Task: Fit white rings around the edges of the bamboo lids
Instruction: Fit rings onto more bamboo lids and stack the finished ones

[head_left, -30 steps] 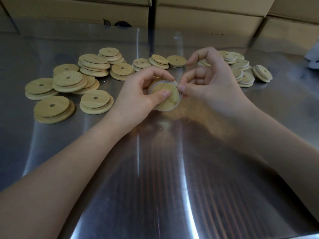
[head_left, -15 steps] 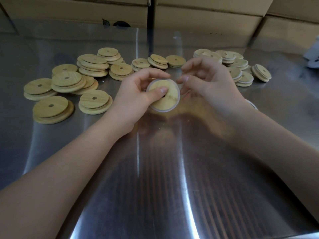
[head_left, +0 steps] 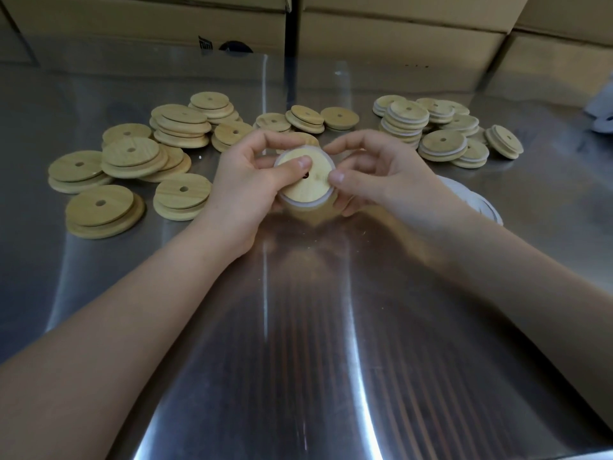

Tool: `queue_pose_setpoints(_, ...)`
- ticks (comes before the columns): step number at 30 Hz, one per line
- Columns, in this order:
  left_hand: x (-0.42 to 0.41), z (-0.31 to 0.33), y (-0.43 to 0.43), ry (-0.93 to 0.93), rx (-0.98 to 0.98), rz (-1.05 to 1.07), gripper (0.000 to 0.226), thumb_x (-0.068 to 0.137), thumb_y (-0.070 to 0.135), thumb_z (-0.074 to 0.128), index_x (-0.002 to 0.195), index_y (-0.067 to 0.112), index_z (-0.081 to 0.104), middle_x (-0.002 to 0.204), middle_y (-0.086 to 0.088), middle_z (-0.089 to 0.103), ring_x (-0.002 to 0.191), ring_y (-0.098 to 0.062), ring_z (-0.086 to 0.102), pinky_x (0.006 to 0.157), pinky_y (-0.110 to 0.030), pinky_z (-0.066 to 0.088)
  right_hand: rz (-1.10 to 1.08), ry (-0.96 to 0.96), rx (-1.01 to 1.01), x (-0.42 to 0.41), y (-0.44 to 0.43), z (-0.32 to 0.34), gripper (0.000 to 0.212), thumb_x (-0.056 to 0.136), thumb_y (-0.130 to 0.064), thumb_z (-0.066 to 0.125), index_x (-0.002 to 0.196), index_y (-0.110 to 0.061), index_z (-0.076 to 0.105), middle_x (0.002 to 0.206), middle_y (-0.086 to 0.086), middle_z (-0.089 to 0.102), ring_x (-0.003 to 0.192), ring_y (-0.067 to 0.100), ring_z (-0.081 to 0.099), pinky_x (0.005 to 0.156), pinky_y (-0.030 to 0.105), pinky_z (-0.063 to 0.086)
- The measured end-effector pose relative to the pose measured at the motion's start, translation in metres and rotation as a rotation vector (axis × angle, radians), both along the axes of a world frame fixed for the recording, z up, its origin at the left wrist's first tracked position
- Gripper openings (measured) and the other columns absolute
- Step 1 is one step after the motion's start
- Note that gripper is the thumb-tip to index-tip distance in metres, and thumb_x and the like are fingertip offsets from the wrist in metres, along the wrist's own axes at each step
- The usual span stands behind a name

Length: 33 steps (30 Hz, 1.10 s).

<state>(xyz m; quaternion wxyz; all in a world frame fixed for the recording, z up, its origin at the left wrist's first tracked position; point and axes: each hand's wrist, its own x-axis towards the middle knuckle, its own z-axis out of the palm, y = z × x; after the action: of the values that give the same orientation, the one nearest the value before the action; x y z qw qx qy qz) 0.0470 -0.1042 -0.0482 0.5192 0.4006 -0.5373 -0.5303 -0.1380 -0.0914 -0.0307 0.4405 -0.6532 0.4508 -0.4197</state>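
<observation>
The surface [head_left: 298, 327] is brushed metal, glossy, with bright streaks of reflected light and fine lengthwise grain lines near the viewer. The bamboo lids [head_left: 129, 157] heaped at far left are pale wood, matt and smooth, with faint grain. The lid [head_left: 308, 185] between the hands shows the same matt wood, edged by a white ring [head_left: 300, 204] that looks soft and dull. The boxes [head_left: 398, 31] along the far edge are plain matt cardboard.

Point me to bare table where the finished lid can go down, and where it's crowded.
Free: the steel table near the body, between the forearms. Also a strip between the ringed lids and the cardboard boxes. Crowded: plain lids far left, loose white rings beside the right hand.
</observation>
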Motion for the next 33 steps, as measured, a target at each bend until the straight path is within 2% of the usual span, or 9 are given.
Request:
queue_pose_setpoints(5,0.001,-0.002,-0.003,0.055,0.04,0.014,0.016,0.086,0.002,0.07,0.098,0.012,0.066,0.09,-0.008,0.076,0.088,-0.024,0.074,0.074,-0.042,0.062,0.006,0.21,-0.153,0.006,0.002,-0.005,0.049,0.078,-0.013,0.08,0.12,-0.019,0.055,0.094,0.004,0.065,0.071,0.026,0.059,0.071,0.039,0.054)
queue_pose_setpoints(8,0.001,-0.003,-0.003,0.06,0.051,-0.003,0.019,0.086,0.003,0.07,0.104,0.008,0.067,0.092,-0.01,0.076,0.087,-0.024,0.074,0.07,-0.038,0.062,-0.041,0.482,-0.405,0.008,0.003,-0.01,0.064,0.072,-0.026,0.085,0.127,-0.015,0.055,0.108,-0.008,0.059,0.088,0.008,0.055,0.085,0.018,0.045)
queue_pose_setpoints(10,0.0,-0.004,-0.003,0.057,0.067,-0.041,0.021,0.086,0.004,0.069,0.107,0.008,0.067,0.091,-0.008,0.076,0.086,-0.022,0.074,0.068,-0.036,0.061,-0.059,0.601,-0.545,0.009,0.003,-0.01,0.068,0.071,-0.029,0.085,0.13,-0.013,0.055,0.116,-0.001,0.055,0.104,0.002,0.045,0.092,0.01,0.034)
queue_pose_setpoints(16,-0.003,-0.005,-0.002,-0.041,0.039,-0.074,0.03,0.087,0.002,0.069,0.114,0.014,0.062,0.093,-0.012,0.075,0.088,-0.027,0.074,0.077,-0.042,0.06,0.007,0.645,-0.631,0.014,0.007,-0.01,0.064,0.074,-0.02,0.082,0.131,-0.007,0.055,0.123,0.005,0.058,0.117,0.016,0.05,0.1,0.023,0.036)
queue_pose_setpoints(18,-0.005,-0.004,-0.002,-0.051,0.045,-0.069,0.03,0.087,0.002,0.068,0.115,0.014,0.062,0.093,-0.012,0.075,0.089,-0.027,0.074,0.079,-0.043,0.061,-0.008,0.654,-0.626,0.014,0.008,-0.01,0.065,0.075,-0.022,0.081,0.132,-0.009,0.054,0.123,-0.001,0.056,0.114,0.01,0.048,0.098,0.023,0.037)
queue_pose_setpoints(21,-0.005,-0.002,-0.001,-0.021,0.075,-0.081,0.028,0.091,0.003,0.064,0.116,0.012,0.06,0.092,-0.013,0.075,0.089,-0.026,0.073,0.076,-0.042,0.061,-0.038,0.631,-0.622,0.014,0.008,-0.009,0.064,0.074,-0.022,0.08,0.131,-0.012,0.054,0.117,-0.011,0.051,0.107,0.001,0.044,0.095,0.021,0.037)
queue_pose_setpoints(26,-0.008,-0.001,0.0,0.021,0.1,-0.068,0.016,0.096,0.007,0.059,0.11,0.011,0.063,0.088,-0.004,0.074,0.086,-0.018,0.073,0.067,-0.033,0.061,-0.112,0.568,-0.553,0.011,0.005,-0.009,0.063,0.074,-0.021,0.08,0.13,-0.012,0.054,0.113,-0.009,0.052,0.103,0.008,0.051,0.093,0.025,0.043)
queue_pose_setpoints(30,-0.008,-0.002,-0.001,0.014,0.1,-0.009,0.014,0.098,0.008,0.055,0.108,0.009,0.065,0.104,-0.01,0.071,0.088,-0.022,0.073,0.07,-0.034,0.061,-0.22,0.573,-0.553,0.005,0.001,-0.009,0.06,0.073,-0.024,0.078,0.127,-0.014,0.056,0.111,-0.005,0.053,0.104,0.008,0.048,0.091,0.022,0.04)
queue_pose_setpoints(33,-0.009,-0.002,-0.001,-0.026,0.099,0.016,0.015,0.099,0.008,0.053,0.103,0.012,0.066,0.111,-0.011,0.067,0.08,-0.021,0.073,0.07,-0.033,0.062,-0.335,0.605,-0.521,-0.002,-0.006,-0.01,0.057,0.073,-0.023,0.076,0.126,-0.017,0.055,0.116,0.004,0.053,0.111,0.017,0.047,0.094,0.023,0.035)
